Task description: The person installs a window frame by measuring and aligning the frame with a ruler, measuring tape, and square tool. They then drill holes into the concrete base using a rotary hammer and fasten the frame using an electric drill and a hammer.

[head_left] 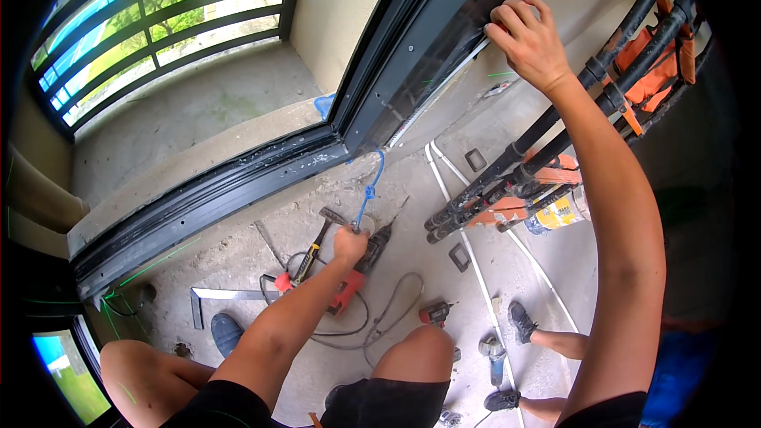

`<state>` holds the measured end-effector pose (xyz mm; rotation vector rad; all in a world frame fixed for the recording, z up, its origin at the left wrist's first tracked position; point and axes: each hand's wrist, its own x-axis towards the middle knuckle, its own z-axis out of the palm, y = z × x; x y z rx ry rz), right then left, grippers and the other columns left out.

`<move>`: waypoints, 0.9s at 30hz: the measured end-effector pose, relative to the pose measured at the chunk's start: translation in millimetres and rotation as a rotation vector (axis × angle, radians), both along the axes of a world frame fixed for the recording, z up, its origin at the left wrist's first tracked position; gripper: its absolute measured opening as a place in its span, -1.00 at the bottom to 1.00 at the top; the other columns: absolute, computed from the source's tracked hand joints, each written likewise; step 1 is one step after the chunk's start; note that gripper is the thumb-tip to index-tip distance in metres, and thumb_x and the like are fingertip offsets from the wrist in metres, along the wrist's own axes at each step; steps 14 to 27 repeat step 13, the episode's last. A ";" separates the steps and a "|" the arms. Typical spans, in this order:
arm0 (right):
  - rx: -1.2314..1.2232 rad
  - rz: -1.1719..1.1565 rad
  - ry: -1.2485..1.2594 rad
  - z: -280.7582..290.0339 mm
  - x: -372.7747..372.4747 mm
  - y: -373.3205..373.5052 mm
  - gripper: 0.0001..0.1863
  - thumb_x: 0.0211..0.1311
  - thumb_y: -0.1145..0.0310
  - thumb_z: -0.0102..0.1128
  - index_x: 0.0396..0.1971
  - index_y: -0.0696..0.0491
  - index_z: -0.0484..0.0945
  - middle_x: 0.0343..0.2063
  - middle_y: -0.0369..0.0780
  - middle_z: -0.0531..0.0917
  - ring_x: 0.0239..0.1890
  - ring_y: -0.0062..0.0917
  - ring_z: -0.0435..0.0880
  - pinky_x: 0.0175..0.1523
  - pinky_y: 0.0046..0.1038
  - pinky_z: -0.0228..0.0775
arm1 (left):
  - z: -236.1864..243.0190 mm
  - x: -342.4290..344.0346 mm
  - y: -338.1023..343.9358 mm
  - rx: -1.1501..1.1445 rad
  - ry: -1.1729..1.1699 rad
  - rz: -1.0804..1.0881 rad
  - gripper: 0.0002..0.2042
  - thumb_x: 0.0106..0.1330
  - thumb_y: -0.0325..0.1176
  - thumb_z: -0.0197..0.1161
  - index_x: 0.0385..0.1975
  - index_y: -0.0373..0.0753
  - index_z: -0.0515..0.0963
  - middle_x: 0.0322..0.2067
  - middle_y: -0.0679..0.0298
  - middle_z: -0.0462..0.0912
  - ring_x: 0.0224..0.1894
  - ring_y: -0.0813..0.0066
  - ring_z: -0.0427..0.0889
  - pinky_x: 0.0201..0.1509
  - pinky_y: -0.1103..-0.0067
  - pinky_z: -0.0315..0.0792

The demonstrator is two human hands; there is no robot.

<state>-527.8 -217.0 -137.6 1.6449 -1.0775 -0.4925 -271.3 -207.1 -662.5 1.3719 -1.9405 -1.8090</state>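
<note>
My left hand is closed low over the floor, at the end of a knotted blue cord. From the fist, the cord runs up to the lower corner of the dark metal door frame. A small roundish pale thing shows beside the fingers, too unclear to name. Higher up, my right hand has its fingers curled in against the frame's side. A thin whitish strip slants along the frame's edge up to those fingertips. What they pinch, if anything, is hidden.
Around my left hand lie a hammer, a red and black rotary drill with its cable, and a metal square. A red cordless tool and a grinder lie farther right. A folded black-legged stand leans nearby. Another person's feet are at lower right.
</note>
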 end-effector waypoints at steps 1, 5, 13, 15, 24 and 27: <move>0.002 -0.002 -0.009 -0.2 0.5 0.3 -0.84 0.22 0.38 0.28 -0.20 -0.12 0.61 -0.04 -0.38 0.62 0.20 -0.49 0.61 0.47 -0.14 0.29 | -0.3 0.4 0.1 0.000 -0.016 -0.028 -0.57 0.25 -0.11 0.51 -0.13 -0.42 0.77 -0.19 -0.24 0.82 -0.02 -0.19 0.83 0.14 0.18 0.66; -0.008 -0.018 -0.014 -0.4 1.5 0.6 -0.83 0.20 0.39 0.29 -0.20 -0.13 0.61 -0.05 -0.37 0.61 0.20 -0.48 0.62 0.47 -0.14 0.28 | 3.1 1.5 0.9 -0.044 -0.022 -0.071 -0.54 0.24 -0.06 0.53 -0.15 -0.42 0.78 -0.16 -0.22 0.83 0.00 -0.17 0.83 0.15 0.18 0.66; -0.022 -0.041 -0.023 -3.2 1.5 0.1 -0.82 0.19 0.41 0.31 -0.21 -0.13 0.61 -0.06 -0.37 0.61 0.20 -0.47 0.62 0.48 -0.13 0.26 | 4.5 -10.0 1.8 0.071 0.010 0.081 -0.64 0.23 -0.16 0.53 -0.15 -0.35 0.81 -0.19 -0.22 0.83 0.00 -0.13 0.83 0.18 0.15 0.64; -0.022 -0.041 -0.023 -3.2 1.5 0.1 -0.82 0.19 0.41 0.31 -0.21 -0.13 0.61 -0.06 -0.37 0.61 0.20 -0.47 0.62 0.48 -0.13 0.26 | 4.5 -10.0 1.8 0.071 0.010 0.081 -0.64 0.23 -0.16 0.53 -0.15 -0.35 0.81 -0.19 -0.22 0.83 0.00 -0.13 0.83 0.18 0.15 0.64; -0.022 -0.041 -0.023 -3.2 1.5 0.1 -0.82 0.19 0.41 0.31 -0.21 -0.13 0.61 -0.06 -0.37 0.61 0.20 -0.47 0.62 0.48 -0.13 0.26 | 4.5 -10.0 1.8 0.071 0.010 0.081 -0.64 0.23 -0.16 0.53 -0.15 -0.35 0.81 -0.19 -0.22 0.83 0.00 -0.13 0.83 0.18 0.15 0.64; -0.022 -0.041 -0.023 -3.2 1.5 0.1 -0.82 0.19 0.41 0.31 -0.21 -0.13 0.61 -0.06 -0.37 0.61 0.20 -0.47 0.62 0.48 -0.13 0.26 | 4.5 -10.0 1.8 0.071 0.010 0.081 -0.64 0.23 -0.16 0.53 -0.15 -0.35 0.81 -0.19 -0.22 0.83 0.00 -0.13 0.83 0.18 0.15 0.64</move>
